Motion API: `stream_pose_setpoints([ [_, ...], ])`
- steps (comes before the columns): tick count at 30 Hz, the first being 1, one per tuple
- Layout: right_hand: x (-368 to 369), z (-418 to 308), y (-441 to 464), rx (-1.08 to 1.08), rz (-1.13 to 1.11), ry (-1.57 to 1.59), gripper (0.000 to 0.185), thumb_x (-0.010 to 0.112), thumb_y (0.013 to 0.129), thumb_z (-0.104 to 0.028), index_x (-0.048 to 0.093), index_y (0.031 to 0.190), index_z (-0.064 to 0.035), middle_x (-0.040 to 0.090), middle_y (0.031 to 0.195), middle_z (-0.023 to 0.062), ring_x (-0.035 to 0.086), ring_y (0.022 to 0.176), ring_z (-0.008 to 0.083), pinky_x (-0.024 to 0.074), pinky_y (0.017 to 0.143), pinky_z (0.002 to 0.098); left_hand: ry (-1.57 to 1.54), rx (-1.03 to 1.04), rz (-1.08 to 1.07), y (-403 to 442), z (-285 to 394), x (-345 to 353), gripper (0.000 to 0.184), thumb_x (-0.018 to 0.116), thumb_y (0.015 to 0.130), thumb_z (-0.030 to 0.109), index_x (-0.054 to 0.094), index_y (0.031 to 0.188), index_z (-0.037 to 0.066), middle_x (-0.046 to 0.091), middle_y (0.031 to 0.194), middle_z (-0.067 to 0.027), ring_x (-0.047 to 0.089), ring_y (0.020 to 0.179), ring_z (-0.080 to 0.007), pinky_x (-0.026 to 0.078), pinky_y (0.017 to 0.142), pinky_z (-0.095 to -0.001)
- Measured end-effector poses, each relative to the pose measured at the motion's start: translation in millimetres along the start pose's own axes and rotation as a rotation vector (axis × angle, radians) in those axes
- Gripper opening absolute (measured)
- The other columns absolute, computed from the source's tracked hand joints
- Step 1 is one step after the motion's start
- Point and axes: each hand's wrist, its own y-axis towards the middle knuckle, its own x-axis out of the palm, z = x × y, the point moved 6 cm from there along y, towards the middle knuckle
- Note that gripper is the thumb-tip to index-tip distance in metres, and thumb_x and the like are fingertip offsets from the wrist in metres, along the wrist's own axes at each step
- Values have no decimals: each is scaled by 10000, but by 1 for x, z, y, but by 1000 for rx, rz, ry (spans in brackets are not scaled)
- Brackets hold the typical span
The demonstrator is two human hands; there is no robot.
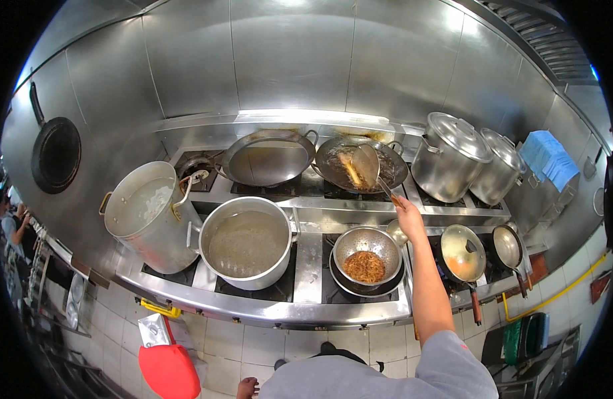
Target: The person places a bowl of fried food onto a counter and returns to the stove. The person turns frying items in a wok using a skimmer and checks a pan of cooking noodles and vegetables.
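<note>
My right hand (pixel 408 219) is closed around the wooden handle of a skimmer (pixel 365 165), arm stretched forward. The skimmer's round head is tilted in the right-hand wok (pixel 329 174), which holds dark, bubbling oil. Golden-brown food (pixel 351 170) lies beside the skimmer head, partly in the oil. Low at the bottom edge, my left hand (pixel 248 388) hangs by my body, its fingers loosely curled and slightly apart, with nothing visible in them. Below my right forearm sits a perforated metal bowl (pixel 367 243) with brown fried bits (pixel 364 266), resting on a pan.
Left of the oil wok stands another wok (pixel 269 163). A wide pot (pixel 244 243) and a tall pot (pixel 143 199) hold liquid. Lidded pots (pixel 446 159) stand at the back right. Two frying pans (pixel 462 253) sit front right. A red-seated stool (pixel 168 371) is on the floor.
</note>
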Motion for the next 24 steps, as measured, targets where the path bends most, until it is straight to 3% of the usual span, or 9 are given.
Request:
stream_pose_setpoints([
  [4,20,14,13,12,67,206,401,499,856,-135,475,1243,-33,548,1165,201,525,1094,307,393,925,335,-14,1,29,-2,-2,0,228,627,803,195,631,933,8,638,802,-65,584,716,-167,481,645,-314],
  [6,14,8,8,75,97,105,407,488,868,-115,448,1259,-8,531,1208,182,523,1108,263,378,927,290,-23,-7,37,-3,-7,-1,228,628,802,193,632,932,5,638,798,-66,584,707,-163,482,639,-310],
  [11,-6,-5,9,34,94,-88,411,522,862,-125,458,1260,-46,564,1148,183,550,1050,309,421,867,337,10,18,47,5,-26,-8,230,634,798,186,636,930,-2,640,779,-68,583,681,-153,484,623,-300],
  [17,-7,15,15,-19,54,-40,408,509,851,-136,474,1255,-94,567,1108,213,529,1049,348,411,885,381,-51,-44,35,7,-34,-6,234,638,797,193,643,922,-5,644,779,-60,580,679,-139,481,620,-290],
  [19,-8,12,12,-23,48,-59,407,509,849,-134,477,1253,-97,563,1114,213,526,1054,347,408,889,380,147,58,82,5,-22,-7,228,636,802,193,644,915,-5,644,778,-56,582,686,-139,479,622,-285],
  [24,-13,-11,1,-47,-1,-123,405,506,846,-126,482,1249,-102,552,1132,213,518,1064,349,402,902,377,75,45,44,13,-17,-2,230,635,807,198,644,917,-4,643,782,-54,584,699,-140,480,634,-284],
])
